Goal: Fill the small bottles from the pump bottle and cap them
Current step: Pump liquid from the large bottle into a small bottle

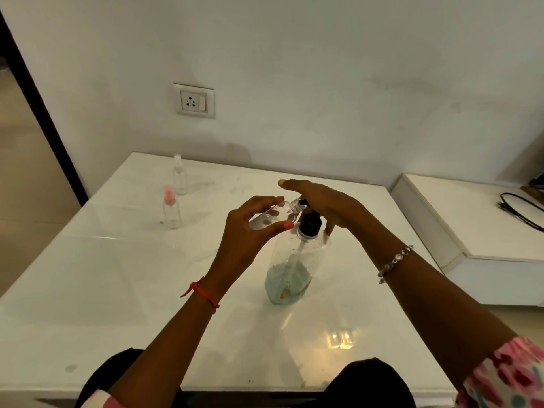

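Observation:
A large clear pump bottle (290, 269) with a black pump top stands mid-table, a little pale blue liquid in its bottom. My left hand (250, 231) grips a small clear uncapped bottle (272, 216), tilted on its side with its open neck against the pump's nozzle. My right hand (321, 204) lies flat on top of the pump head, fingers straight. Two more small bottles stand at the far left: one with a pink spray cap (170, 209), one with a clear cap (179, 175).
The white glossy table (117, 290) meets a white wall with a socket (194, 100). A lower white ledge (471, 231) with a black cable (518, 207) sits to the right. My knees show under the near table edge.

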